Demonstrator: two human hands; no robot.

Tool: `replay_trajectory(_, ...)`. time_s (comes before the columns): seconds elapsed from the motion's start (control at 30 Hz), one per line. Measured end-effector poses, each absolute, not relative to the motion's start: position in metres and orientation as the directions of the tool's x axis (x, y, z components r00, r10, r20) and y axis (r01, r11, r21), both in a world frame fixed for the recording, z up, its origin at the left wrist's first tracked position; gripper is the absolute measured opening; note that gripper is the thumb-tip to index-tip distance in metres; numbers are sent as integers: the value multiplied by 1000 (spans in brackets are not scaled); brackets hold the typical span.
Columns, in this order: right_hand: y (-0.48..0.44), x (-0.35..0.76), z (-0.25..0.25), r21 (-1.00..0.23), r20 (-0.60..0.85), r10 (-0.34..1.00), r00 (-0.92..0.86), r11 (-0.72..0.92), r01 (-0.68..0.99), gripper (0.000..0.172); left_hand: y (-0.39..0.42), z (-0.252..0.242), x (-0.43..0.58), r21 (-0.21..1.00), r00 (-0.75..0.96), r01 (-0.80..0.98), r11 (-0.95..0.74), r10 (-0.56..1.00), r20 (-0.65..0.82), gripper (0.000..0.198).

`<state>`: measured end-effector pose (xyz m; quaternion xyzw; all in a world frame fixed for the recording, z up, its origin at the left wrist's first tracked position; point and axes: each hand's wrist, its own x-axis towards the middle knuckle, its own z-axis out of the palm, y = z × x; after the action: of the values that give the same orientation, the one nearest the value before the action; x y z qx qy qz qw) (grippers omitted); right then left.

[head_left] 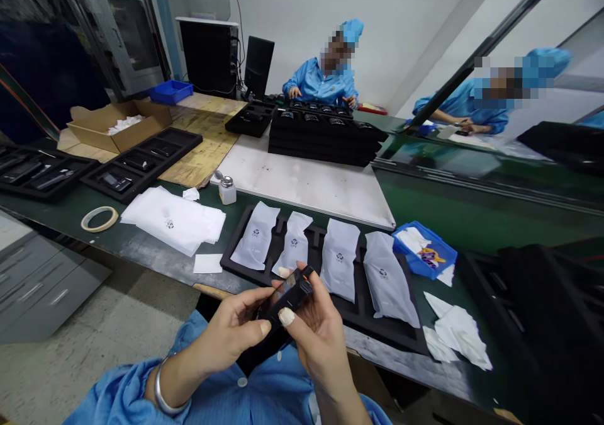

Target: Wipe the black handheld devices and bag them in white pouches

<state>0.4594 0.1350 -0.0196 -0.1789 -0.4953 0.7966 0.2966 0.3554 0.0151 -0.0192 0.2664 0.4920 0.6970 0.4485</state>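
Note:
Both my hands grip a small black handheld device (291,294) with a screen, tilted above the bench's front edge. My left hand (231,324) pinches its lower end. My right hand (316,324), with white covers on some fingertips, holds the upper end, which shows a small orange mark. Just beyond lies a black foam tray (315,258) carrying several frosted white bags, among them a bag (340,258) in the middle and another bag (389,280) at the right. Left of the tray is a stack of flat white bags (172,220) with a white card (207,264) beside it.
A dispenser bottle (227,190), a tape roll (99,219) and a blue bin (427,252) stand on the bench. Crumpled white wipes (457,334) lie right. Black trays (141,164) and a cardboard box (120,124) are left. A co-worker (323,79) sits behind stacked trays (325,145).

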Motion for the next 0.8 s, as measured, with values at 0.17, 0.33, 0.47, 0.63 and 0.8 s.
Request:
replay_trajectory(0.17, 134, 462, -18, -895, 5, 650, -760, -336, -293, 68, 16, -18, 357, 928, -451, -355, -115, 891, -62, 47)
replay_trajectory(0.33, 136, 464, -15, -898, 27, 653, -757, -317, -305, 68, 16, -20, 355, 910, -392, -397, -118, 919, -52, 51)
replay_trajectory(0.47, 139, 464, -15, -903, 26, 652, -758, -310, -297, 70, 17, -20, 354, 906, -376, -411, -98, 924, -71, 52)
replay_trajectory(0.63, 140, 464, -15, -907, -11, 647, -763, -328, -266, 72, 17, -19, 356, 910, -406, -407, -87, 909, -95, 50)
replay_trajectory(0.8, 138, 466, -13, -906, -18, 649, -760, -332, -263, 70, 17, -20, 358, 906, -414, -411, -98, 906, -90, 50)
